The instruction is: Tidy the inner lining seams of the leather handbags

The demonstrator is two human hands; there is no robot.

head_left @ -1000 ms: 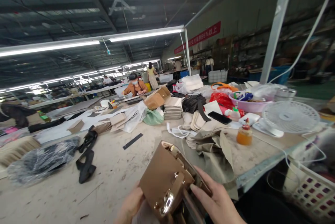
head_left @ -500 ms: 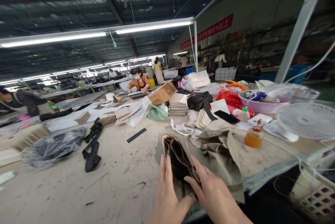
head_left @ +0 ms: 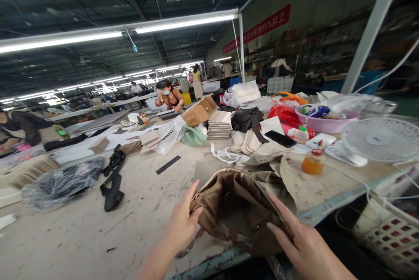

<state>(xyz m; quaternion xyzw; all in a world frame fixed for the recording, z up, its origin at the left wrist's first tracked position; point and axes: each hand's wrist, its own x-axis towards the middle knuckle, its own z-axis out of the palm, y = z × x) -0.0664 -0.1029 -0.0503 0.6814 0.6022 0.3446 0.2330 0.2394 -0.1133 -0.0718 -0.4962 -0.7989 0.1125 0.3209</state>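
Observation:
A brown fabric bag is spread wide at the table's front edge, its mouth facing me and its dark inside showing. My left hand grips the bag's left rim, thumb inside and fingers outside. On the opposite rim, my right hand holds the fabric between thumb and fingers. Just behind the bag lies crumpled olive-grey fabric, partly covered by it. A flat grey piece shows beside it on the table.
A glue bottle, a phone and a white fan stand to the right. Black straps and a plastic-wrapped bundle lie left. Stacked boards are at the back. A co-worker sits across the table.
The bag was narrow and folded nearly closed; its mouth is now pulled wide. My left hand has moved left and my right hand right, apart from each other. The view has shifted slightly.

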